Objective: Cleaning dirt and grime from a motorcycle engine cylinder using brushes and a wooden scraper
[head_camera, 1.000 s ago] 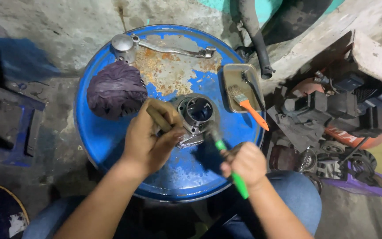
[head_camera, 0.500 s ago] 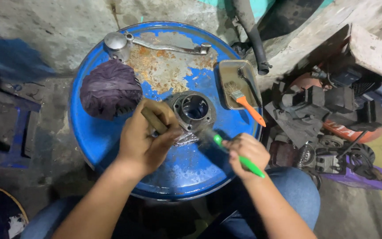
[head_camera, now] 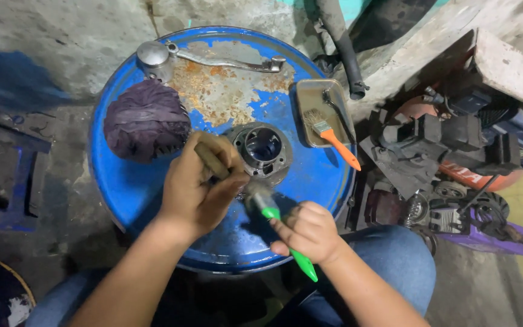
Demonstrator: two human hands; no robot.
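Observation:
A grey metal engine cylinder (head_camera: 263,148) with an open round bore stands on the rusty blue drum top (head_camera: 140,181). My left hand (head_camera: 198,184) grips a brown wooden-handled tool (head_camera: 210,160) just left of the cylinder, its working end hidden under my fingers. My right hand (head_camera: 307,233) holds a green-handled brush (head_camera: 286,239), bristle end pointing at the cylinder's near lower side, close to my left thumb.
A dark purple rag (head_camera: 146,119) lies on the drum's left. A metal lever with a round cap (head_camera: 213,59) lies at the far rim. A small tray (head_camera: 322,112) holds an orange-handled paintbrush (head_camera: 334,138). Dark engine parts (head_camera: 443,157) are piled on the right.
My right hand has swung the green brush from below the cylinder up toward its near side. The view has shifted a little. My left hand stays by the cylinder.

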